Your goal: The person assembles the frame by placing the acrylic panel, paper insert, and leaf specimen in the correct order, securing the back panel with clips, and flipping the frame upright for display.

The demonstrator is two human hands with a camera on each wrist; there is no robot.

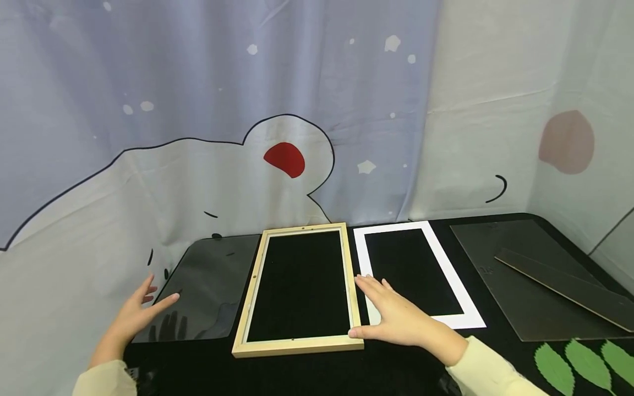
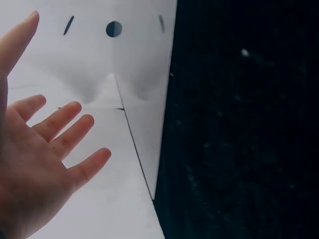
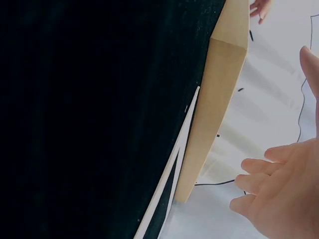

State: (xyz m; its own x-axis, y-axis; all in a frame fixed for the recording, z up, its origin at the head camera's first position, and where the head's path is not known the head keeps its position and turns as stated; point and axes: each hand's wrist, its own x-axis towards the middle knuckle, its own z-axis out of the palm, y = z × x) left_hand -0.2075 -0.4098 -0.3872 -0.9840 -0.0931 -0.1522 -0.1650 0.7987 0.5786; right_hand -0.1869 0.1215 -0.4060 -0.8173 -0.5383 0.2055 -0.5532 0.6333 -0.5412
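Observation:
My left hand (image 1: 130,320) hovers with fingers spread at the left edge of a clear, glossy sheet (image 1: 210,286), which mirrors the hand. In the left wrist view, nothing lies in that hand (image 2: 42,154). To the sheet's right lies a pale wooden picture frame (image 1: 298,346), its opening showing black. My right hand (image 1: 398,318), fingers extended and thumb apart, overlaps the frame's lower right side and the white mat (image 1: 446,264) beside it. The right wrist view shows this hand (image 3: 284,186) empty, with the wooden frame (image 3: 209,109) standing off to its left.
A dark backing board (image 1: 500,302) lies on the black table at the right, with a narrow dark flap or strip (image 1: 564,287) angled across it. Several green leaves (image 1: 555,369) lie at the lower right corner. A printed curtain (image 1: 213,82) hangs behind the table.

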